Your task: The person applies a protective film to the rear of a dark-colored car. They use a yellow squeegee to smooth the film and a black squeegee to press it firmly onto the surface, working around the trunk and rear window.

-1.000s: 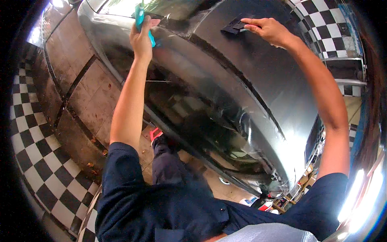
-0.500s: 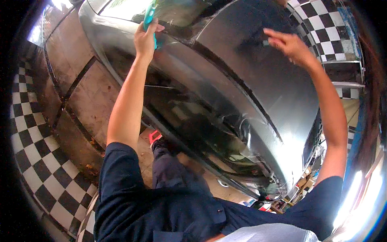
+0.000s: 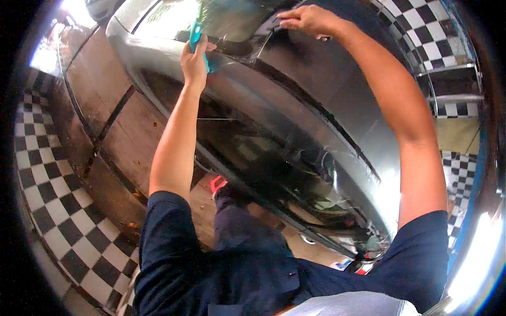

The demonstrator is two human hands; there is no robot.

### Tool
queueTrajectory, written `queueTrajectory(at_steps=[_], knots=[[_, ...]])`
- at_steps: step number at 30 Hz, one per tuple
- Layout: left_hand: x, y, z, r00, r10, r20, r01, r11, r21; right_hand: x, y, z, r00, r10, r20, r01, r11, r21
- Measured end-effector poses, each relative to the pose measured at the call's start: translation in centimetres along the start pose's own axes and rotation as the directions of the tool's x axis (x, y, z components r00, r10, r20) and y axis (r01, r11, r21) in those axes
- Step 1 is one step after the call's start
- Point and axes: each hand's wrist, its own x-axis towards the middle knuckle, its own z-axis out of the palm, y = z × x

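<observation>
My left hand (image 3: 195,66) is closed round a slim teal handled tool (image 3: 195,33), whose far end runs up over bright glass. It hangs above the dark grey car (image 3: 253,95), near the lower corner of that glass (image 3: 171,21). Farther right, my right hand (image 3: 313,22) is curled with its fingertips pressed together, over the dark upper panel of the car. Whatever might be pinched in those fingers is too small or hidden to make out. A pale patch shows on the panel just beside the fingertips.
Black-and-white checkered tiles (image 3: 68,231) cover the floor at left, with a brown floor strip (image 3: 126,131) beside the car. More checkered tiles (image 3: 427,31) appear at the upper right. My leg and a red-trimmed shoe (image 3: 217,183) are close to the car's side.
My right hand has swept left and upward across the car's dark panel, and its fingers have curled in. The left hand keeps its hold on the teal tool, almost in place.
</observation>
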Motion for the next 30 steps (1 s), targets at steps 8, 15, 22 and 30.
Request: queueTrajectory(at_steps=[8,15,22,30], knots=[[-0.3,-0.6,-0.1,1.0,0.007,0.005,-0.007,1.0,-0.018,-24.5,6.1,-5.1,0.922,0.306,-0.238,-0.286,0.951,0.116],[-0.2,-0.1,-1.1,0.999,0.034,0.018,-0.034,0.999,0.038,-43.0,4.0,5.3,0.685,0.709,-0.169,-0.631,0.692,0.351],[1.3,-0.8,-2.1,0.997,-0.005,0.076,0.005,1.0,-0.01,-48.7,9.0,7.5,0.579,0.79,-0.201,-0.659,0.598,0.456],[0.3,-0.7,-1.5,0.986,0.016,0.168,-0.015,1.0,-0.007,-35.9,20.8,2.1,0.876,0.398,-0.272,-0.373,0.917,0.141]])
